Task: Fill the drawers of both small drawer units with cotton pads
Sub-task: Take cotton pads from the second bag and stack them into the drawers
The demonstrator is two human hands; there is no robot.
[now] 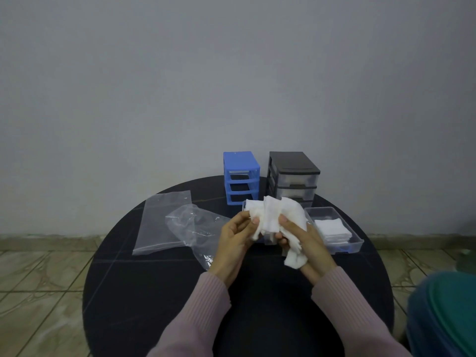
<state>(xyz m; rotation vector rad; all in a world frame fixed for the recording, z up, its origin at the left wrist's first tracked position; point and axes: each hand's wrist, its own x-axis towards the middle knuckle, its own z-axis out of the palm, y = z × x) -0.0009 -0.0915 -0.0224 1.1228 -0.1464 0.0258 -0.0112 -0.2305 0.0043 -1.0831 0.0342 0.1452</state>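
The light is dim, soft and cool, spread evenly with no clear source. The grey wall darkens slightly toward the upper corners. The black table swallows shadows, so almost none show on it. Faint glare glints on the crumpled plastic bag. The wide lens bends the floor tiles at the edges. The teal object at lower right is blurred; detail is soft overall.
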